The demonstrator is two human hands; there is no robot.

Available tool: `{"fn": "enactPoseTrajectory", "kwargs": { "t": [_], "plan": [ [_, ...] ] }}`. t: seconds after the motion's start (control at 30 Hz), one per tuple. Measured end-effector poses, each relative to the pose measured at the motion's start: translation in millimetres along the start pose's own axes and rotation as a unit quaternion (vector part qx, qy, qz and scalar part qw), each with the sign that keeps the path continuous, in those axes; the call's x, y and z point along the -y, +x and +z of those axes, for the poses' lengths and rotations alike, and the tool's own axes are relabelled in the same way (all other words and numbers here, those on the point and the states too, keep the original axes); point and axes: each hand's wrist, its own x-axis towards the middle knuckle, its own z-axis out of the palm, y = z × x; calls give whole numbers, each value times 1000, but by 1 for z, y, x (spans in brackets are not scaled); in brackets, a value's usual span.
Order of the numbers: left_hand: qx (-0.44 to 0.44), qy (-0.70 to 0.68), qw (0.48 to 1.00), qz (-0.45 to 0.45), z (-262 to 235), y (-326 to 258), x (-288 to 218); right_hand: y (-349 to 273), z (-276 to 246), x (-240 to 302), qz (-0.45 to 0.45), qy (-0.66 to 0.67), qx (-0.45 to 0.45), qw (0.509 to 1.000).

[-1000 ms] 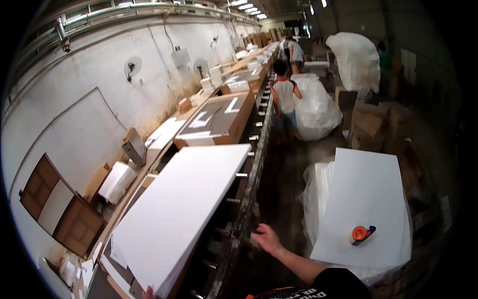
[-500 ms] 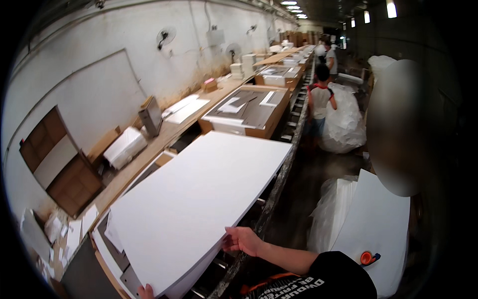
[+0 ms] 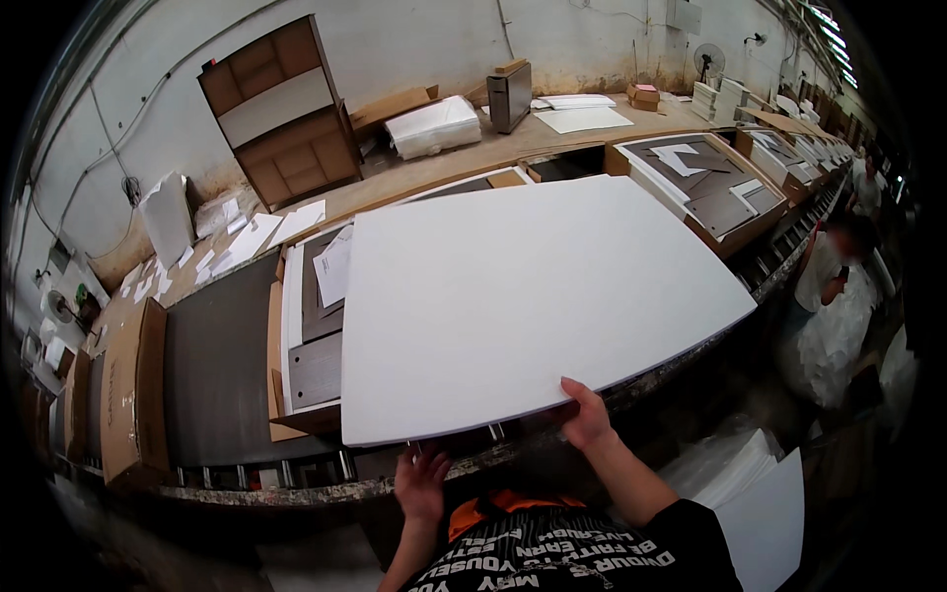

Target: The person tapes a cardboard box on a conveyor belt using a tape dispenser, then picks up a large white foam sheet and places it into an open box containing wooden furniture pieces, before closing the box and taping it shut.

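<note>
A large white foam sheet (image 3: pixel 523 306) lies tilted across the boxes on the roller line in front of me. My right hand (image 3: pixel 589 422) grips its near edge, thumb on top and the other fingers hidden underneath. Just below the same edge, near its left corner, my left hand (image 3: pixel 421 481) has its fingers apart; whether the fingertips touch the sheet is hard to tell. Under the sheet's left side shows an open carton (image 3: pixel 279 370) with grey-brown panels (image 3: pixel 314 375) and white papers (image 3: pixel 333 266).
The roller conveyor (image 3: pixel 326 479) runs left to right before me. More cartons with panels (image 3: pixel 700 187) stand on it. White sheets (image 3: pixel 764 518) and plastic wrapping are at my lower right. Two people (image 3: pixel 829 271) are at the far right. A brown cabinet (image 3: pixel 281 118) leans against the wall.
My view has swung left. The foam sheet now lies more squarely before me. My left hand has moved from the sheet's corner to below its near edge; my right hand still grips that edge.
</note>
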Motion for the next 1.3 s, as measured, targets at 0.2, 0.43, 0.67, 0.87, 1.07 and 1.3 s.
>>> {"fn": "enactPoseTrajectory", "kwargs": {
  "t": [0.2, 0.43, 0.67, 0.87, 1.07, 1.3],
  "plan": [
    [56, 17, 996, 60, 43, 77, 25, -16, 43, 26, -111, 5, 8, 994],
    [150, 67, 966, 200, 36, 91, -33, -38, 51, 94, -246, -34, -65, 967],
    [-69, -77, 977, 186, -37, 103, -179, -102, 42, 240, -551, 28, -38, 833],
    [53, -82, 980, 172, -39, 89, -233, -129, -11, 300, -616, 5, 3, 788],
    [90, -30, 972, 215, -3, 110, -300, -150, -57, 325, -640, 3, 10, 768],
    [30, -16, 970, 242, 22, 129, -344, -184, -80, 358, -674, -24, 26, 738]
  ]
}}
